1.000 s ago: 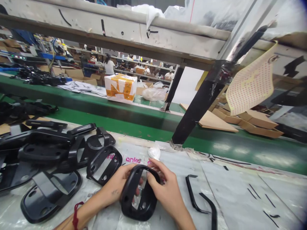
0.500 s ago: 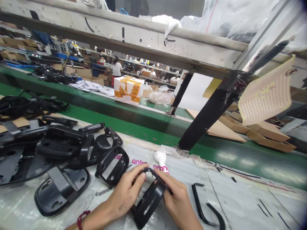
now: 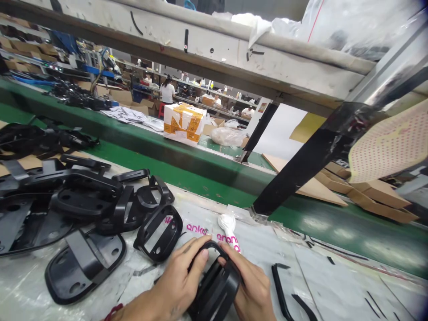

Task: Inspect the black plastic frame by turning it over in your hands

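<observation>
Both of my hands grip one black plastic frame part (image 3: pixel 216 285) low in the middle of the head view, just above the plastic-covered bench (image 3: pixel 334 290). My left hand (image 3: pixel 177 285) wraps its left side, fingers reaching over the top rim. My right hand (image 3: pixel 250 290) holds its right side. The part is tilted with its edge toward me. A similar black frame (image 3: pixel 158 232) lies flat just left of my left hand.
A heap of black plastic parts (image 3: pixel 67 200) fills the left of the bench. Thin black strips (image 3: pixel 284 294) lie to the right of my hands. A green conveyor (image 3: pixel 200 178) runs behind, with a black post (image 3: pixel 301 165), a taped box (image 3: pixel 183 122) and cardboard sheets (image 3: pixel 368 187). People work far behind.
The frame part has been turned from facing me to edge-on, and my hands with it have sunk lower in view. The camera has tilted up and to the left.
</observation>
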Demonstrator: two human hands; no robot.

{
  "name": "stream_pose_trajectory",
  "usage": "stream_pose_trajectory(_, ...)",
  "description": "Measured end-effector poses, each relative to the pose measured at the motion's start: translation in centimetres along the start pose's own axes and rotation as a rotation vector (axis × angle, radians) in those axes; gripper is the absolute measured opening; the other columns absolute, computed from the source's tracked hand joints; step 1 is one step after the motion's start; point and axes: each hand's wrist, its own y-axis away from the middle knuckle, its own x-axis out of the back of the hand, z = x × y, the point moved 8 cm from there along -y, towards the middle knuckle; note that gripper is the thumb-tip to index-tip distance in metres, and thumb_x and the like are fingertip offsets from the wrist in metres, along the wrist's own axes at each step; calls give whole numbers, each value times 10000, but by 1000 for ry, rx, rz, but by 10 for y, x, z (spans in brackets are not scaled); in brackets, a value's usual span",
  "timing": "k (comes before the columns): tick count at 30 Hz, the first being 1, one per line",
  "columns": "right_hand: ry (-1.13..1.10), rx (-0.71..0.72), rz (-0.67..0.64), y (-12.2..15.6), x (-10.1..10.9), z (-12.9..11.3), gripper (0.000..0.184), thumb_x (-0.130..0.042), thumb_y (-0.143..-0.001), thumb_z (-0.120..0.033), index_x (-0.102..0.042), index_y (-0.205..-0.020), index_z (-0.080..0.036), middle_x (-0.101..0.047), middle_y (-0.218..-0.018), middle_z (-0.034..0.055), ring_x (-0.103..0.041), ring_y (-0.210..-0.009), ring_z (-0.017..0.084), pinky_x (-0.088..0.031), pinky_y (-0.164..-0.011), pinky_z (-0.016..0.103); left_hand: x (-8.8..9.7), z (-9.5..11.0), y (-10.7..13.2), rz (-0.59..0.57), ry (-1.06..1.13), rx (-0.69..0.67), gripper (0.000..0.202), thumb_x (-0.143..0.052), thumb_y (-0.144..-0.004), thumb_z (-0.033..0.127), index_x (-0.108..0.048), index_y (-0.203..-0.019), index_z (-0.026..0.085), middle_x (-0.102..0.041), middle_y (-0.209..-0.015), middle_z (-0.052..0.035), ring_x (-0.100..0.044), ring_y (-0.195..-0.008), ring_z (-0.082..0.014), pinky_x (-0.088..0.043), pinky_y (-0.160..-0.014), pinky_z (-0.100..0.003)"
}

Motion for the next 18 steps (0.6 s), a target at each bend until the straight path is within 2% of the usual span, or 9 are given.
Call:
stream_pose_trajectory(3, 0, 18, 6, 2, 1, -2, 260, -501, -960, -213, -588, -1196, -145, -723, -1062, 112, -712, -920, 182, -588, -797, 231, 0, 5, 4, 39, -23, -68, 367, -360, -985, 271, -565, -1274, 175, -664, -1177, -67, -612, -1108, -151, -470, -987, -225)
stream_pose_trajectory(6, 37, -1, 77, 10, 0, 0, 266, -489, -966, -238, -589, -1196, -147, -721, -1066, 111, -706, -937, 188, -580, -790, 235, -2, 6, 3, 51, -10, -84, 367, -362, -983, 252, -564, -1282, 186, -683, -1131, -58, -633, -1063, -141, -486, -951, -202)
stream_pose_trajectory(11, -105, -206, -31, 20, -21, 14, 343, -470, -964, -245, -513, -1302, -213, -664, -1203, 60, -654, -1065, 191, -548, -897, 271, 2, -8, 0, 86, 56, 80, 319, -445, -960, 321, -622, -1212, 236, -670, -1196, -26, -606, -1123, -161, -456, -1007, -233)
stream_pose_trajectory(14, -167, -263, -20, 22, -23, 18, 345, -491, -954, -241, -519, -1298, -257, -660, -1216, 29, -657, -1057, 178, -544, -899, 249, 0, -14, -2, 35, 184, 172, 293, -493, -934, 355, -628, -1173, 255, -679, -1170, -8, -623, -1084, -164, -488, -971, -244)
stream_pose_trajectory(16, -175, -304, -1, 23, -23, 21, 334, -530, -938, -251, -541, -1271, -281, -684, -1168, 8, -686, -981, 162, -557, -852, 220, -3, -15, -3, -18, 236, 210, 315, -544, -892, 317, -611, -1188, 234, -686, -1143, -22, -643, -1040, -176, -520, -924, -257)
stream_pose_trajectory(18, -171, -329, 19, 25, -23, 23, 320, -554, -927, -262, -562, -1246, -286, -699, -1128, 4, -699, -933, 164, -566, -822, 223, -4, -13, -5, -58, 163, 196, 401, -545, -848, 231, -580, -1247, 208, -675, -1165, -49, -639, -1048, -198, -510, -951, -300)
